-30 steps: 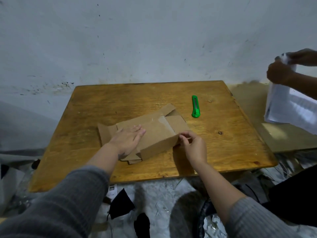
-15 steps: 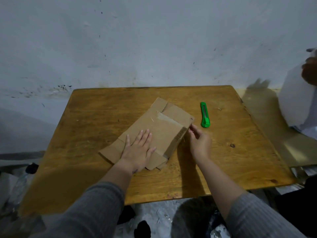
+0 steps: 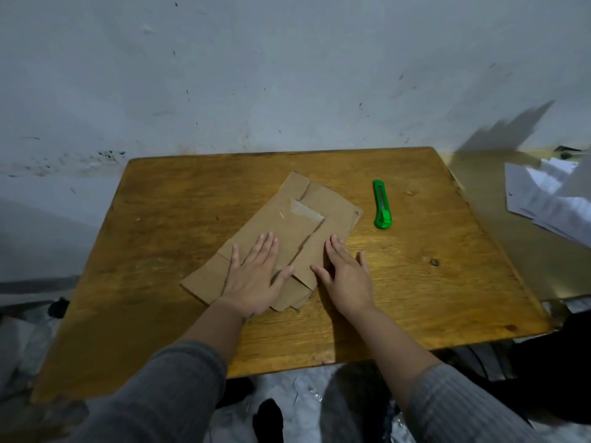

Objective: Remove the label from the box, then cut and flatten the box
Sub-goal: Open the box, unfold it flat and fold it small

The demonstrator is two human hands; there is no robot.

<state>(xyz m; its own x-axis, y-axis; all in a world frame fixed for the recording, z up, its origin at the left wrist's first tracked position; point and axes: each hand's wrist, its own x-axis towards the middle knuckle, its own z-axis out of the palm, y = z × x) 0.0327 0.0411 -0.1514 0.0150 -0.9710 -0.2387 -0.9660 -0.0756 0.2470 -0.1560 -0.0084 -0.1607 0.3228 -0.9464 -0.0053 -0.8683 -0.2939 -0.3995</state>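
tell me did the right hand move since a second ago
Yes. The right hand left the box's edge nearest the green knife, now pressing flat.

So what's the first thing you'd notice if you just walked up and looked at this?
Most likely the brown cardboard box, pressed flat in the middle of the wooden table, with the left hand spread open on it and the right hand flat at its right edge. Next, the bright green utility knife lying by itself just right of the box. White papers sit off at the far right.
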